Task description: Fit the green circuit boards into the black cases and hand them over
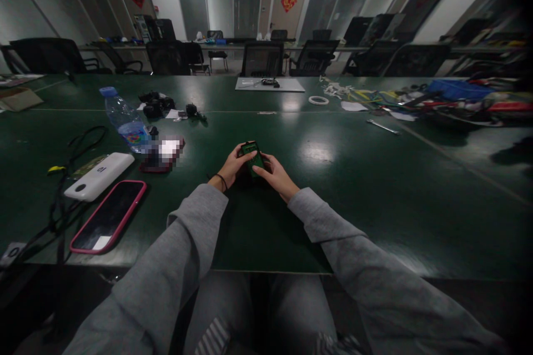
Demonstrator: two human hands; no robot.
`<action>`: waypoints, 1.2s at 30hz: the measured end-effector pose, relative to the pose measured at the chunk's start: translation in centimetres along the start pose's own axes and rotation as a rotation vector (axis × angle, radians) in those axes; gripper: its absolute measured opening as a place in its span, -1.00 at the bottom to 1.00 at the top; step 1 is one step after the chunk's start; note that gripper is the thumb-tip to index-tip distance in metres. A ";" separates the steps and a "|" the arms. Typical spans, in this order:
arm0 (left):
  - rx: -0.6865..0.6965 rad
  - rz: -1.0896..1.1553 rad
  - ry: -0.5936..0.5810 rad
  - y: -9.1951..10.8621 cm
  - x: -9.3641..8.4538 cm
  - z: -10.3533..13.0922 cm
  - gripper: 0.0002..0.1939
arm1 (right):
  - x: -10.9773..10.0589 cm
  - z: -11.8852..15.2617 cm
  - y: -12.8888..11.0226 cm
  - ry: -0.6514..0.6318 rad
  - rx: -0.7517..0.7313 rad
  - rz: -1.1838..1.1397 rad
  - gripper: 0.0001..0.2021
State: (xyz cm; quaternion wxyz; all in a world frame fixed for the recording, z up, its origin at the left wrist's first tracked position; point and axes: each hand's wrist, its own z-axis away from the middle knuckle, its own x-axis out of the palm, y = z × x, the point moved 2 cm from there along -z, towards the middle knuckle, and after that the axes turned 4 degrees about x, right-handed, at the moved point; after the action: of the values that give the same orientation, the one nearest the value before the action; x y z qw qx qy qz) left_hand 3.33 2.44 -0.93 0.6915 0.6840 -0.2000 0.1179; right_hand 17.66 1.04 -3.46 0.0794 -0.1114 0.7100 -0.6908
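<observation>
Between both hands, above the dark green table, is a small rectangular green circuit board with a dark edge. My left hand grips its left side, thumb lying across the green face. On the right side my right hand holds it too, with the thumb on the lower part of the face. The fingers behind the board are mostly hidden. A dark band circles my left wrist, and both arms wear grey sleeves.
To the left lie a phone in a pink case, a white power bank, black cables and a dark red object beside a plastic bottle. A wrench, white ring and tangled cables lie at right.
</observation>
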 end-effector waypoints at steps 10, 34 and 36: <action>-0.024 -0.012 0.002 0.1 0.0 0.1 -0.50 | 0.1 0.0 0.0 -0.012 -0.006 -0.006 -0.32; -0.026 -0.001 -0.024 -0.1 -0.3 -0.2 -0.49 | 0.0 0.1 -0.5 0.038 0.016 -0.036 -0.49; -0.026 -0.012 -0.021 0.0 -0.2 -0.1 -0.48 | 0.1 0.2 -0.6 0.032 0.013 -0.042 -0.49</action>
State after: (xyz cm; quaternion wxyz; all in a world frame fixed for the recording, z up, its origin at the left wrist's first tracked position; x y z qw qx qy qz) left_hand 3.14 2.57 -1.06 0.6990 0.6773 -0.2047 0.1040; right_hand 17.69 0.83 -2.86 0.0543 -0.1146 0.7044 -0.6984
